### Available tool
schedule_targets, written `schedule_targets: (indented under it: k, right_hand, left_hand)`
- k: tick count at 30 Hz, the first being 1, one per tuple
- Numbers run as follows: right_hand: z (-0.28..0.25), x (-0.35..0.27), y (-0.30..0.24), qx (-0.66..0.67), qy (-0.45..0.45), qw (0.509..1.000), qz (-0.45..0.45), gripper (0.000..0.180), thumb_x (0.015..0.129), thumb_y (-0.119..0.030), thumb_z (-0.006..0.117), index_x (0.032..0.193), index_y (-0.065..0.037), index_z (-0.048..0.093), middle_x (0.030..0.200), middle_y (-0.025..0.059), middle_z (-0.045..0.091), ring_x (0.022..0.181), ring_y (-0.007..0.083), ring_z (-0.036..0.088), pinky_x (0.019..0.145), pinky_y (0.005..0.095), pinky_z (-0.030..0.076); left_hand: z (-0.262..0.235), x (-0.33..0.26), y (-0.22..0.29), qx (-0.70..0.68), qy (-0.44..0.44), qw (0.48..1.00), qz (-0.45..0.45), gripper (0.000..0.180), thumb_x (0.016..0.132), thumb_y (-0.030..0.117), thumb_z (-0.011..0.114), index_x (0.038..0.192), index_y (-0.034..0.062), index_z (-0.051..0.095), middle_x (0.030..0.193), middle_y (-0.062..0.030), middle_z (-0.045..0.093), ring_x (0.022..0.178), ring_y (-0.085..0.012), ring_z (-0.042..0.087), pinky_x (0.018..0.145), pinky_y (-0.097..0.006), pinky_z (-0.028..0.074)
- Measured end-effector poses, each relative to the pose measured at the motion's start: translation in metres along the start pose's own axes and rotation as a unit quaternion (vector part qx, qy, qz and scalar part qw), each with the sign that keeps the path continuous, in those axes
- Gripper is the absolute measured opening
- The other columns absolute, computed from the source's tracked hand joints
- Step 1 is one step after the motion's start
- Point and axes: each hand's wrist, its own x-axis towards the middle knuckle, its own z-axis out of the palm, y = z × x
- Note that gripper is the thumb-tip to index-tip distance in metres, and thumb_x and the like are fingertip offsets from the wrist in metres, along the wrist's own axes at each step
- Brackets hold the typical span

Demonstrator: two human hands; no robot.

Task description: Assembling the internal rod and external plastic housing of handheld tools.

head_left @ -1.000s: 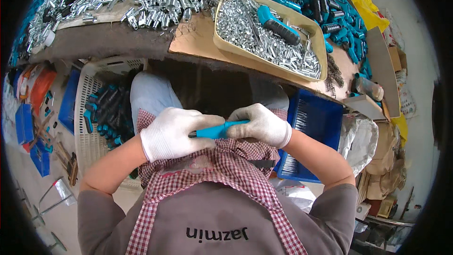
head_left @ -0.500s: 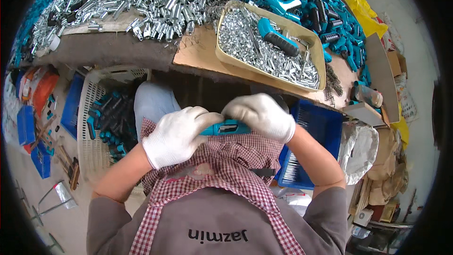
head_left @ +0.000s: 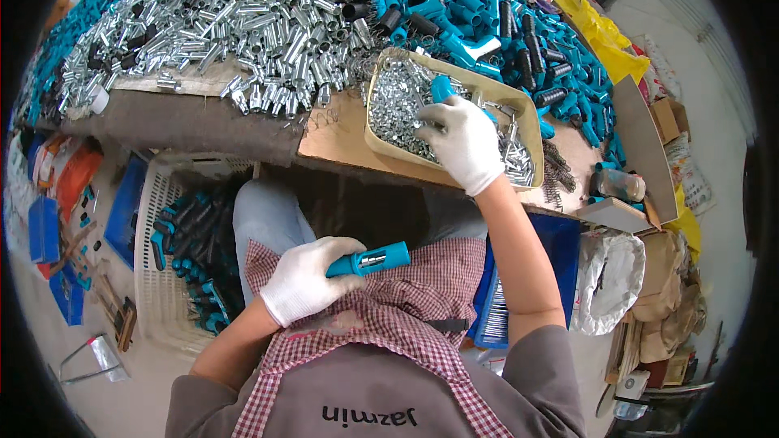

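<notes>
In my gloved left hand (head_left: 307,282), closed around one end, is a teal plastic tool housing (head_left: 393,257) with a shiny metal piece showing through its slot. It lies sideways above my lap. My gloved right hand (head_left: 464,143) is over a cream tray (head_left: 389,144) of small metal pins and sleeves (head_left: 393,101). Its fingers are bent, with a gap between thumb and forefinger, and nothing visible is held. Beside that hand a teal-and-black pistol-shaped handle (head_left: 443,88) rests in the tray, partly hidden by the hand.
Metal sleeves (head_left: 268,24) are heaped along the bench at the back left; teal and black handles (head_left: 487,16) pile up behind the tray. Loose springs (head_left: 558,174) lie right of it. A white crate (head_left: 154,276) of handles stands left of my legs, a blue bin (head_left: 556,255) to the right.
My right hand has left the housing and reached forward over the tray. My left hand has drawn the housing slightly back toward me, and its far end now shows.
</notes>
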Motion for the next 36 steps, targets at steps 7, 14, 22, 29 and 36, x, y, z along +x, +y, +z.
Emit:
schedule_targets:
  k: [7,14,22,29,36]
  right_hand:
    - [0.018,0.012,0.012,0.006,-0.057,0.998,0.009,0.016,0.079,-0.023,0.069,0.084,-0.009,0.076,0.087,0.0147,0.068,0.086,0.0343,0.067,0.08,0.0439,0.053]
    - [-0.004,0.003,0.003,0.168,-0.015,0.98,0.103,0.016,0.084,-0.01,0.069,0.094,0.001,0.074,0.083,0.0147,0.074,0.075,0.0162,0.07,0.073,0.0288,0.053]
    - [-0.019,-0.023,-0.041,0.302,-0.104,0.945,0.066,0.016,0.082,-0.015,0.07,0.092,-0.003,0.074,0.082,0.0164,0.071,0.077,0.0291,0.069,0.075,0.0355,0.054]
    - [-0.003,-0.058,-0.073,0.271,-0.218,0.938,-0.002,0.021,0.079,-0.019,0.072,0.089,0.0,0.07,0.084,0.0163,0.065,0.083,0.0348,0.065,0.075,0.0419,0.051]
    - [0.003,-0.089,-0.071,0.183,-0.086,0.961,-0.191,0.047,0.069,-0.014,0.078,0.112,-0.005,0.061,0.104,0.0136,0.063,0.094,0.0331,0.063,0.082,0.0425,0.051]
  left_hand:
    - [-0.001,0.003,0.003,-0.01,0.024,0.999,0.03,0.046,0.068,0.02,0.084,0.108,0.0031,0.068,0.104,-0.0172,0.07,0.095,-0.0352,0.069,0.084,-0.04,0.054]
    - [-0.014,0.009,0.002,0.019,0.049,0.997,0.049,0.046,0.067,0.018,0.083,0.108,0.0024,0.069,0.103,-0.0171,0.07,0.093,-0.0354,0.068,0.082,-0.04,0.054]
    - [-0.027,0.018,0.004,0.151,0.115,0.968,0.163,0.057,0.064,0.021,0.082,0.117,0.0046,0.067,0.094,-0.0134,0.069,0.083,-0.0319,0.067,0.074,-0.04,0.053]
    - [-0.027,0.025,0.016,0.221,0.094,0.951,0.192,0.077,0.067,0.022,0.079,0.137,0.0038,0.053,0.08,-0.0102,0.063,0.072,-0.0314,0.06,0.066,-0.043,0.049]
    - [-0.025,0.023,0.006,0.208,0.094,0.956,0.182,0.078,0.068,0.022,0.078,0.139,0.0041,0.051,0.081,-0.012,0.064,0.073,-0.0316,0.061,0.065,-0.043,0.049]
